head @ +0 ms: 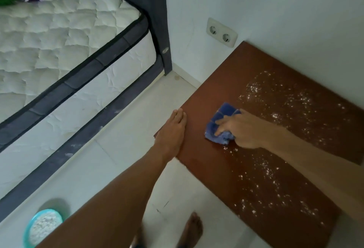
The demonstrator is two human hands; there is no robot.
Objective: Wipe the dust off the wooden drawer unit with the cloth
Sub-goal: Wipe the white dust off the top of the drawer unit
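Note:
The reddish-brown top of the wooden drawer unit [246, 82] fills the right half of the view, standing against the white wall. White dust [279, 98] speckles its middle and near parts. My right hand [242, 129] presses a folded blue cloth [220, 121] flat on the top, near the left edge. My left hand [173, 133] lies edge-on along that left edge, fingers straight and together, holding nothing. The unit's front and drawers are out of sight.
A quilted white mattress [59, 41] on a dark bed frame fills the left. A double wall socket [221, 32] sits just above the unit's far corner. A teal bowl of white powder [43, 226] stands on the tiled floor, and a bare foot [192, 228] is below.

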